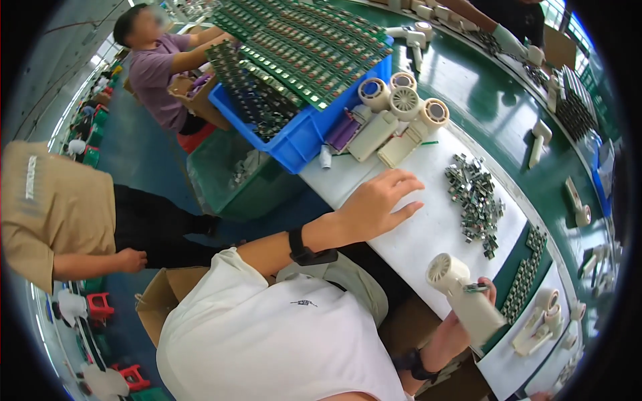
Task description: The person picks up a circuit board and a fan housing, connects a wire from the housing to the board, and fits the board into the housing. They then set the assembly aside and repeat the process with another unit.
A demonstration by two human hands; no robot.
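Note:
My right hand [456,332] is closed round a cream handheld fan [478,317] with a round grilled head, at the near right of the bench. A small green circuit board [476,288] shows against the fan, by my right fingertips; whether it is attached cannot be made out. Over the white work surface [416,220], my left hand [380,206] has its fingers apart and holds nothing. To its right lies a loose heap of small circuit boards [473,200]. Several more cream fans [404,107] are grouped just beyond it.
A blue crate [294,144] at the far left of the bench is stacked with green circuit-board panels [314,47]. Small boards [525,274] stand in rows on the right. Fan parts [538,327] lie beside them. A green conveyor [498,93] runs behind. Co-workers [57,207] are on the left.

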